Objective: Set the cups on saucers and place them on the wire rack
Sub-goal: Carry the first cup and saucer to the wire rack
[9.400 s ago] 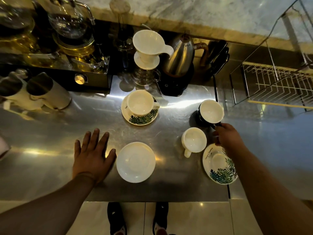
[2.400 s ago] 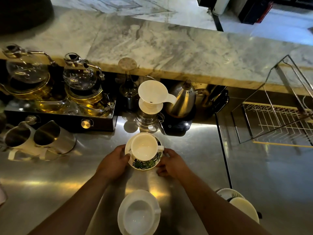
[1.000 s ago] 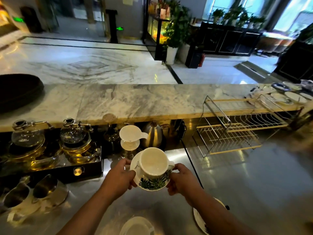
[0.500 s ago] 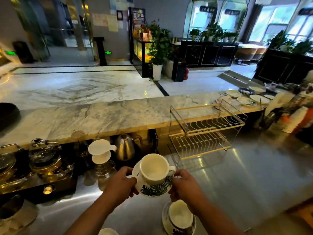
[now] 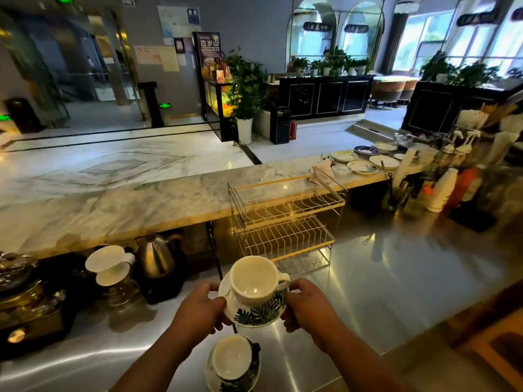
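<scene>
A white cup (image 5: 256,280) stands on a leaf-patterned saucer (image 5: 259,314), lifted above the steel counter. My left hand (image 5: 199,308) grips the saucer's left rim and my right hand (image 5: 307,305) grips its right rim. The two-tier wire rack (image 5: 285,222) stands on the counter just beyond the cup, with both tiers bare. Below my hands a dark cup (image 5: 233,359) sits on another leaf-patterned saucer (image 5: 210,374) on the counter.
A white dripper on a glass server (image 5: 111,268) and a steel kettle (image 5: 158,256) stand to the left, with glass teapots on a warmer (image 5: 19,290) further left. Plates (image 5: 365,158) lie on the marble ledge at right. Paper cups (image 5: 441,190) stand far right.
Both hands lifted the cup and saucer off the counter and carried it right, towards the wire rack. My view has turned right and up, bringing the rack closer to centre.
</scene>
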### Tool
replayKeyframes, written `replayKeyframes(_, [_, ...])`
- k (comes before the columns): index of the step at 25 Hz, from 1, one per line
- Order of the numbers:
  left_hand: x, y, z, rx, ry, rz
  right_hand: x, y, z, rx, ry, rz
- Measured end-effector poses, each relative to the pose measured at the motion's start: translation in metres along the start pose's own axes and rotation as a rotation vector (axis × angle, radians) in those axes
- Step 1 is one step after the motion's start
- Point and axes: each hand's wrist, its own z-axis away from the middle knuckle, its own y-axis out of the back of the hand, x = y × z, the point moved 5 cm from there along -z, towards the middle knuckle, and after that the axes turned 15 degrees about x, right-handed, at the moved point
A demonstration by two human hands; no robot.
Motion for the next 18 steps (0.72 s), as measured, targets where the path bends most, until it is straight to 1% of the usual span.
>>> replayKeyframes(6, [0.021,-0.037,-0.003,-0.045,-0.029,-0.013,0.003,0.039,-0.014,0.045,-0.005,0.042])
replayKeyframes(13, [0.026,-0.059,-0.033,-0.149,-0.061,-0.037,0.012,0.043,-0.025,0.171,-0.086,0.067])
replayKeyframes(18, [0.033,-0.07,-0.044,-0.193,-0.087,-0.046,0.018,0.047,-0.034,0.206,-0.119,0.055])
